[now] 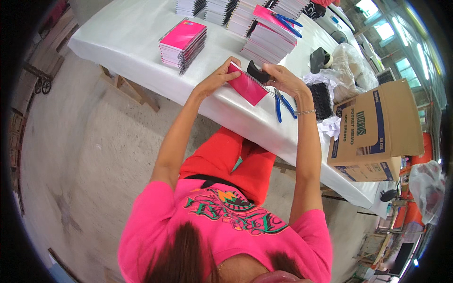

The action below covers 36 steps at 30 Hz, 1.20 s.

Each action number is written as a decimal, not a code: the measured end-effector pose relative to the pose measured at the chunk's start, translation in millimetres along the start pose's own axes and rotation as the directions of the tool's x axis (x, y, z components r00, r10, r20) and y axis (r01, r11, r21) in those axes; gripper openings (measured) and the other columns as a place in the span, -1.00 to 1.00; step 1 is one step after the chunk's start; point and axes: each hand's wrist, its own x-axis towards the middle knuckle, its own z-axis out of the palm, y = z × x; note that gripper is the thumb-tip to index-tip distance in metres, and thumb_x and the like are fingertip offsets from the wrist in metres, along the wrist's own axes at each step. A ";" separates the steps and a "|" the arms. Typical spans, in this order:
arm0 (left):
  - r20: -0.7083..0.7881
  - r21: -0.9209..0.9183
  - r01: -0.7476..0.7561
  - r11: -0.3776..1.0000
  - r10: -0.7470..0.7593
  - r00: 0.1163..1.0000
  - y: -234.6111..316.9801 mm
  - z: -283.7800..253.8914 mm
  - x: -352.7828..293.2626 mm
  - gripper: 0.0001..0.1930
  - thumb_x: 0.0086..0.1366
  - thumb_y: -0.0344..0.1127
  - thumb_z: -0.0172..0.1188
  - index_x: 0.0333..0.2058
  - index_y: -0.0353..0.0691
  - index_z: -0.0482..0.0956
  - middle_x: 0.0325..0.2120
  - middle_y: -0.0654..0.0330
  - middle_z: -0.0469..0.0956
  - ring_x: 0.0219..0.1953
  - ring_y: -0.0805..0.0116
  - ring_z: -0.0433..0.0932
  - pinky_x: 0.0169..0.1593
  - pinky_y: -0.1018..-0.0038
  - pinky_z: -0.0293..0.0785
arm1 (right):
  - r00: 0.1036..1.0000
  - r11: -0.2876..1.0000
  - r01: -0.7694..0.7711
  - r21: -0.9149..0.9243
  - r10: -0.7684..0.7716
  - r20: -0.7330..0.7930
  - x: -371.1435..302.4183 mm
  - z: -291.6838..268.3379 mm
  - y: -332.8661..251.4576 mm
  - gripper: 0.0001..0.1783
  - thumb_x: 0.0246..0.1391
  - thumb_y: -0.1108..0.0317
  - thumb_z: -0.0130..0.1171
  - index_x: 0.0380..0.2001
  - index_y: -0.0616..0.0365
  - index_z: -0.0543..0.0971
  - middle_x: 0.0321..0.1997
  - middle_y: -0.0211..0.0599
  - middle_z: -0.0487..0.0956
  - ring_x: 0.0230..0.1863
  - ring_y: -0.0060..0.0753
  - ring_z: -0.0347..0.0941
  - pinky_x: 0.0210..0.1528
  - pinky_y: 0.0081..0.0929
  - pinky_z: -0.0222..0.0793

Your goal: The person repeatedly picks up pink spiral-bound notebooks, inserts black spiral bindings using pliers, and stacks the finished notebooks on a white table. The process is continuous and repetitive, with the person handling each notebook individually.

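Observation:
My left hand (219,79) is closed on a small pink-covered notebook (247,88), thumb on its cover, tilted above the front edge of the table. A metal spiral coil (258,84) runs along the notebook's far right edge and sticks out past its corner. My right hand (285,81) is closed at that edge, fingers on a curved black piece (257,72) that lies against the coil. Its inner fingers are partly hidden. Just below my right hand, blue-handled pliers (283,104) rest on the white table (127,42).
A stack of spiral-bound pink notebooks (183,37) stands left. Farther back is a taller stack (269,45) with more blue-handled pliers (288,23) on top. At right are black coils (321,100), crumpled paper (330,126), plastic bags (348,66) and a cardboard box (377,129).

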 end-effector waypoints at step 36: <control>-0.280 0.139 -0.144 0.980 0.178 0.943 -10.6 26.4 -13.3 -0.77 0.44 -0.36 0.05 0.01 -0.13 0.28 -0.19 0.31 0.37 -0.12 0.58 0.36 -0.02 0.59 0.32 | 0.635 0.556 0.168 -0.814 -0.693 -0.342 14.6 85.2 27.3 -0.85 0.08 0.27 0.28 -0.28 0.02 0.66 -0.30 -0.44 0.64 -0.22 -0.38 0.47 0.20 -0.16 -0.04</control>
